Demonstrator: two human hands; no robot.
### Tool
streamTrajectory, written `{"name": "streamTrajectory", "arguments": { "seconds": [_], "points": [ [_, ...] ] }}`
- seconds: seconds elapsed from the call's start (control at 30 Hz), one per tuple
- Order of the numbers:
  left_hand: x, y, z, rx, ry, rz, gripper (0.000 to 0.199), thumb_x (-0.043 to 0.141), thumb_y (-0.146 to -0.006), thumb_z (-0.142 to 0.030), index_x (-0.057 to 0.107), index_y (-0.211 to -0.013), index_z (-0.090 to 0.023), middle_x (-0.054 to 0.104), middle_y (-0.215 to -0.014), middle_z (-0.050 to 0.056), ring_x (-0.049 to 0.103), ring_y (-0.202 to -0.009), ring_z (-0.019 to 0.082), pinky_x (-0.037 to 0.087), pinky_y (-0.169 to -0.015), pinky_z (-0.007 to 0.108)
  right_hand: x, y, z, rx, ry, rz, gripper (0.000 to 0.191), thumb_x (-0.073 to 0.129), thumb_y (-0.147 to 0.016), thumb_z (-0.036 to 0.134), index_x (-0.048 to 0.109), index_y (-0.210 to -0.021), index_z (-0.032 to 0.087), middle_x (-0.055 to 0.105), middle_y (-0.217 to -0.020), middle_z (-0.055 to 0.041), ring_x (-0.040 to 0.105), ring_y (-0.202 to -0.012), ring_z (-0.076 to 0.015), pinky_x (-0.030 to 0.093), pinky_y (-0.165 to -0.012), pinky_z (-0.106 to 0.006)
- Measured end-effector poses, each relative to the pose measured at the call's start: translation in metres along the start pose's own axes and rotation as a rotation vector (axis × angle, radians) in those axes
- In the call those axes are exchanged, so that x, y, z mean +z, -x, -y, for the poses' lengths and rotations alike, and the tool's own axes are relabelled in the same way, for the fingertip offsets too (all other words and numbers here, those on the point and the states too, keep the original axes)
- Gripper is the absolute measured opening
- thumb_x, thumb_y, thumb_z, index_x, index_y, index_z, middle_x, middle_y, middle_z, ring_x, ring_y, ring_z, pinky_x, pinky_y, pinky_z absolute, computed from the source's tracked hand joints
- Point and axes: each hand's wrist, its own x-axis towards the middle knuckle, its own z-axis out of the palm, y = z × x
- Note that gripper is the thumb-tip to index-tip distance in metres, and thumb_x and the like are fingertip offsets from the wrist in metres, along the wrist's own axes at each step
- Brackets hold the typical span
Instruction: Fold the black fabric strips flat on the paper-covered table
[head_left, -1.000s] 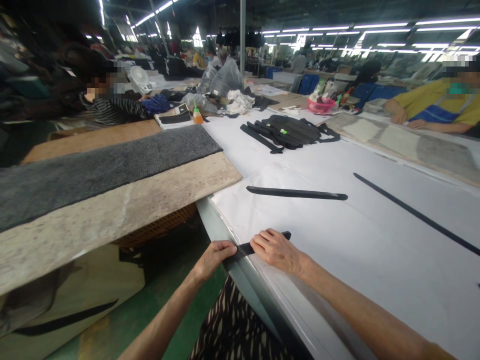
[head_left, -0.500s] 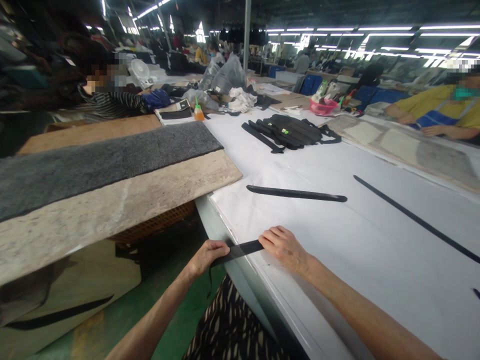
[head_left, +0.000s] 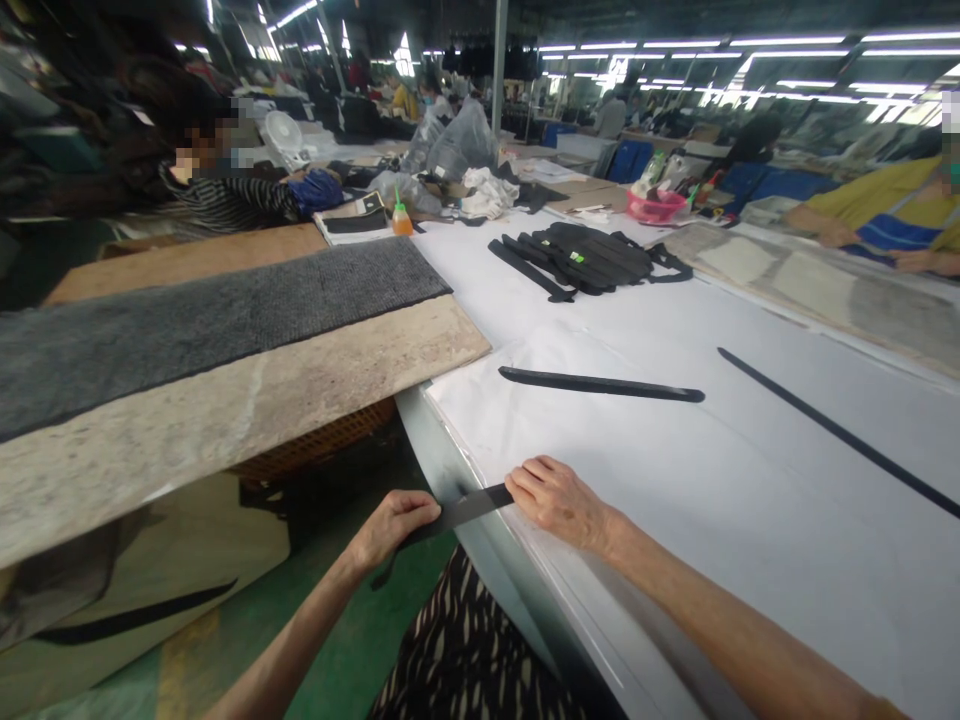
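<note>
1. Fingers of the left hand (head_left: 396, 522): thumb and forefinger clamped on a held black strip, just off the table's near edge.
2. Fingers of the right hand (head_left: 561, 505): together, bent down over the same strip, just inside that edge; thumb hidden.
3. Held black strip (head_left: 474, 507): one, narrow, flat; crosses the near edge of the white table (head_left: 637, 480) between the hands; loose end hangs below the left hand.
4. Pale board (head_left: 352, 375): one, to the left; its corner lies over the table's left corner; dark grey cloth (head_left: 292, 315) laid along it.
5. Middle black strip (head_left: 600, 384): one, lying flat beyond the right hand, apart from it.
6. Long black strip (head_left: 832, 428): one, slanting towards the table's right side.
7. Black pieces (head_left: 600, 258): overlapping pile towards the table's far edge; green tag on top.
8. Bottle (head_left: 402, 220): upright, orange contents, green nozzle, beyond the board's far corner.
9. Pink basket (head_left: 658, 208): filled, beyond the pile.
10. Co-workers: striped sleeve (head_left: 240, 205) at left; yellow top (head_left: 881, 195) at right.
</note>
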Motion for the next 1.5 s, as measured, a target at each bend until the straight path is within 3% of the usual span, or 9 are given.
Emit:
{"name": "streamTrajectory", "arguments": {
  "seconds": [0.27, 0.53, 0.97, 1.17, 1.5],
  "points": [
    [-0.002, -0.012, 0.007, 0.004, -0.036, 0.005, 0.043, 0.064, -0.064, -0.055, 0.059, -0.064, -0.012, 0.049, -0.056, -0.001, 0.04, -0.055, 0.011, 0.03, -0.053, 0.023, -0.001, 0.002, 0.003, -0.034, 0.036, 0.056, 0.017, 0.046, -0.084, 0.0, 0.055, -0.076, 0.013, 0.051, -0.078, -0.0041, 0.042, -0.071, -0.0155, 0.034, -0.063, -0.03],
    [-0.006, -0.007, 0.012, 0.015, -0.041, -0.016, 0.041, 0.064, -0.066, -0.054, 0.059, -0.065, -0.013, 0.05, -0.058, -0.001, 0.041, -0.056, 0.012, 0.032, -0.054, 0.023, -0.004, 0.0, 0.005, -0.098, 0.047, 0.064, 0.016, 0.046, -0.084, 0.001, 0.054, -0.076, 0.012, 0.049, -0.077, -0.0038, 0.041, -0.07, -0.0155, 0.034, -0.061, -0.03],
    [-0.006, -0.006, 0.012, 0.023, -0.079, -0.022, 0.042, 0.062, -0.064, -0.055, 0.058, -0.063, -0.014, 0.047, -0.057, -0.001, 0.038, -0.057, 0.012, 0.03, -0.055, 0.024, -0.007, 0.012, 0.001, -0.057, 0.088, 0.111, 0.016, 0.045, -0.084, 0.001, 0.057, -0.082, 0.012, 0.052, -0.083, -0.0053, 0.042, -0.072, -0.0161, 0.037, -0.061, -0.032],
    [-0.006, -0.003, 0.009, 0.021, -0.097, -0.024, 0.041, 0.061, -0.064, -0.055, 0.057, -0.062, -0.014, 0.046, -0.058, -0.001, 0.038, -0.059, 0.012, 0.03, -0.056, 0.024, -0.012, 0.02, 0.005, 0.041, 0.138, 0.153, 0.02, 0.044, -0.081, -0.002, 0.057, -0.085, 0.012, 0.052, -0.083, -0.0058, 0.044, -0.074, -0.0166, 0.039, -0.062, -0.031],
    [-0.019, 0.017, 0.008, 0.015, -0.192, -0.069, 0.045, 0.06, -0.066, -0.059, 0.054, -0.061, -0.015, 0.043, -0.059, -0.001, 0.036, -0.062, 0.014, 0.031, -0.059, 0.025, -0.006, 0.022, 0.006, 0.084, 0.141, 0.075, 0.018, 0.044, -0.082, -0.001, 0.057, -0.082, 0.012, 0.051, -0.079, -0.0052, 0.045, -0.071, -0.0165, 0.039, -0.059, -0.031]
  ]
}}
